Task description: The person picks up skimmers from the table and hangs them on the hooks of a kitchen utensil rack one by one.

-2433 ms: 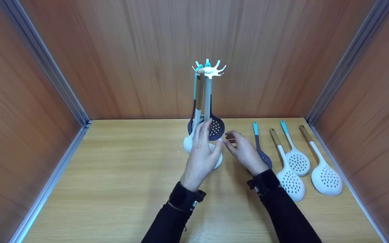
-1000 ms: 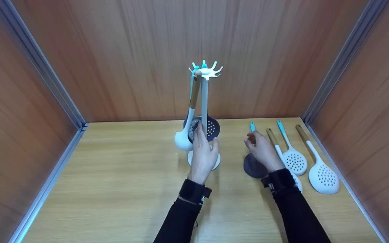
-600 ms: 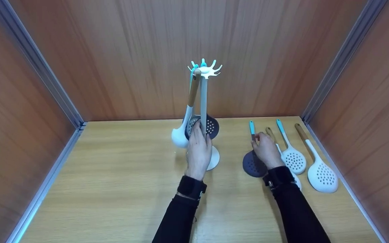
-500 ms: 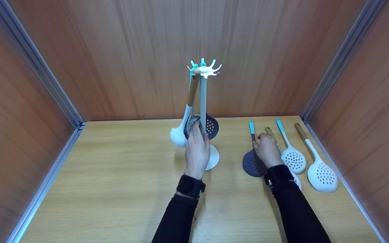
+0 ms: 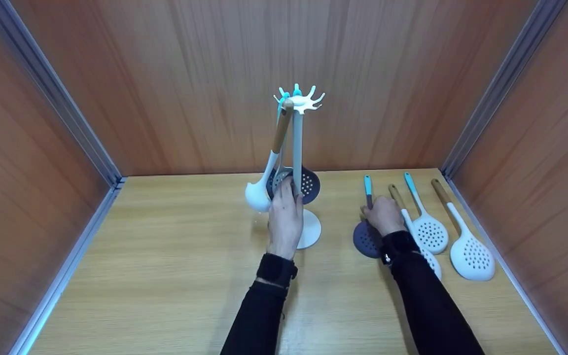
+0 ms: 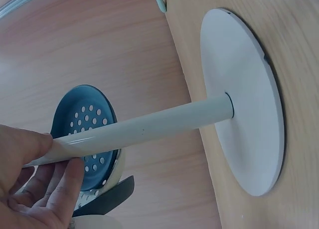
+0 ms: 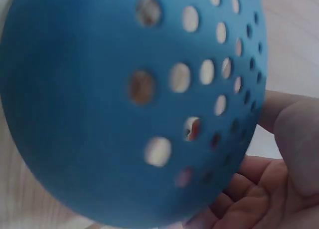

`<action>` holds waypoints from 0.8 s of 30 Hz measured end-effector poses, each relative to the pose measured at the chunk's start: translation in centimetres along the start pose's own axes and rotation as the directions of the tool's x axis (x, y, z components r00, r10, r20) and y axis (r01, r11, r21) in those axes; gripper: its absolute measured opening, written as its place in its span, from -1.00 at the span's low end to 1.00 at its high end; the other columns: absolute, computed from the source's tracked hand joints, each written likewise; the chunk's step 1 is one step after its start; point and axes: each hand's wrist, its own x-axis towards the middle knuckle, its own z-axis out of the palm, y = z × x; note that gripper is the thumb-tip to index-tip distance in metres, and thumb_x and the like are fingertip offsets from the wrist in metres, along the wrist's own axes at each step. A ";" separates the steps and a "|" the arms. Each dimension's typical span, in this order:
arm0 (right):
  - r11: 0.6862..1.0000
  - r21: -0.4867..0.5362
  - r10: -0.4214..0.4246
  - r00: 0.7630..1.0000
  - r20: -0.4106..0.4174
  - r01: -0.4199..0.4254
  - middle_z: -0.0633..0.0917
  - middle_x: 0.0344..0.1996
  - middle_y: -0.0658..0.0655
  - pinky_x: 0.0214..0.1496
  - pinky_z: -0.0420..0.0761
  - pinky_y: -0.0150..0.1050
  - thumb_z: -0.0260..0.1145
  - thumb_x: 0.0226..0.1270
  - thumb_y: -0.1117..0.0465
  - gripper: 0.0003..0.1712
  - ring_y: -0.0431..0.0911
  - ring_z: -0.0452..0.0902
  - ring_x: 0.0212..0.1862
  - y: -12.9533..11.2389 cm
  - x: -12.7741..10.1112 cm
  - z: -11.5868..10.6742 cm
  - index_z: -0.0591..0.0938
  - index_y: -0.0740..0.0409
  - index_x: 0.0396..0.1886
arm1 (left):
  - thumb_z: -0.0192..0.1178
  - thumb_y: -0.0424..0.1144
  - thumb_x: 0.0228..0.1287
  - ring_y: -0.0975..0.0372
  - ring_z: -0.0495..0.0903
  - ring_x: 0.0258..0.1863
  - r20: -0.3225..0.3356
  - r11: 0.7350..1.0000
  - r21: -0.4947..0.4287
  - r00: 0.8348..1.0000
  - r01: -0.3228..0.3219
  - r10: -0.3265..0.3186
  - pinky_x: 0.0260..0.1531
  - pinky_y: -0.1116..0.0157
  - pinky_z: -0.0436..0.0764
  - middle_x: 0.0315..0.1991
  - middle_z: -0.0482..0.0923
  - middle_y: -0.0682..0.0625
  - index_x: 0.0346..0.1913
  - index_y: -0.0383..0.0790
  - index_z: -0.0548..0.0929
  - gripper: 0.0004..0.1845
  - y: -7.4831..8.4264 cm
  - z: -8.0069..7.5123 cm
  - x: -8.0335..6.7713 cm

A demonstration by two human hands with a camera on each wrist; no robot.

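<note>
— Fingers (image 6: 55, 186) of the left hand (image 5: 284, 219) curl round the white stand (image 5: 297, 162); right hand (image 5: 384, 216) grips the dark blue skimmer (image 5: 366, 236) low on the counter (image 5: 165, 276).
— Progress?
— A ladle (image 5: 259, 192) and another skimmer hang; three white skimmers (image 5: 471, 254) wait. Both forearms reach straight forward.

Three white skimmers (image 5: 432, 234) lying on my wooden table (image 5: 165, 276) over at 3 o'clock, wood-panel walls (image 5: 205, 74) all around.
</note>
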 end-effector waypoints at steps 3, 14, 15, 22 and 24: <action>1.000 -0.021 -0.019 1.000 0.005 0.019 0.51 -0.60 -0.02 -0.45 0.46 -0.28 0.45 0.73 0.07 -0.46 -0.10 0.50 -0.49 -0.4 -0.1 0.0 0.59 0.12 -0.57 | 0.35 -0.42 0.72 -0.16 0.80 0.41 0.009 1.000 -0.001 1.000 -0.009 0.009 0.39 -0.06 0.87 0.39 0.74 -0.33 0.56 -0.40 0.53 -0.51 -0.1 -0.1 0.0; 1.000 -0.002 -0.015 1.000 0.010 0.015 0.66 -0.48 0.04 -0.31 0.58 -0.19 0.44 0.72 0.16 -0.64 -0.03 0.62 -0.37 -0.5 -0.7 0.0 0.76 0.26 -0.35 | 0.29 -0.42 0.77 -0.20 0.78 0.47 0.063 1.000 0.001 0.998 0.027 -0.027 0.47 -0.10 0.84 0.48 0.70 -0.36 0.63 -0.41 0.48 -0.48 0.1 -0.7 0.0; 1.000 0.008 -0.012 1.000 0.012 0.012 0.67 -0.46 0.05 -0.31 0.59 -0.19 0.43 0.72 0.17 -0.66 -0.02 0.62 -0.36 -0.6 -0.7 0.0 0.76 0.27 -0.33 | 0.28 -0.43 0.77 -0.21 0.77 0.48 0.067 1.000 0.003 0.997 0.030 -0.030 0.48 -0.11 0.83 0.49 0.69 -0.36 0.64 -0.41 0.48 -0.47 0.2 -0.8 0.0; 0.998 0.043 -0.038 0.999 -0.021 0.039 0.85 -0.19 0.35 0.01 0.84 0.15 0.32 0.76 0.26 -0.71 0.22 0.81 -0.15 -0.8 -1.1 -0.4 0.80 0.42 -0.10 | 0.24 -0.43 0.79 -0.21 0.69 0.59 0.103 0.999 0.000 0.994 0.048 -0.048 0.59 -0.10 0.74 0.58 0.63 -0.37 0.70 -0.42 0.43 -0.43 0.2 -1.0 0.0; 0.998 0.044 -0.050 0.998 -0.035 0.052 0.87 -0.06 0.45 0.13 0.85 0.25 0.28 0.79 0.26 -0.70 0.31 0.85 -0.03 -0.9 -1.2 -0.6 0.80 0.46 0.01 | 0.23 -0.45 0.79 -0.22 0.67 0.60 0.104 0.999 -0.008 0.994 0.042 -0.041 0.60 -0.11 0.73 0.58 0.62 -0.38 0.71 -0.44 0.43 -0.42 0.1 -1.1 0.0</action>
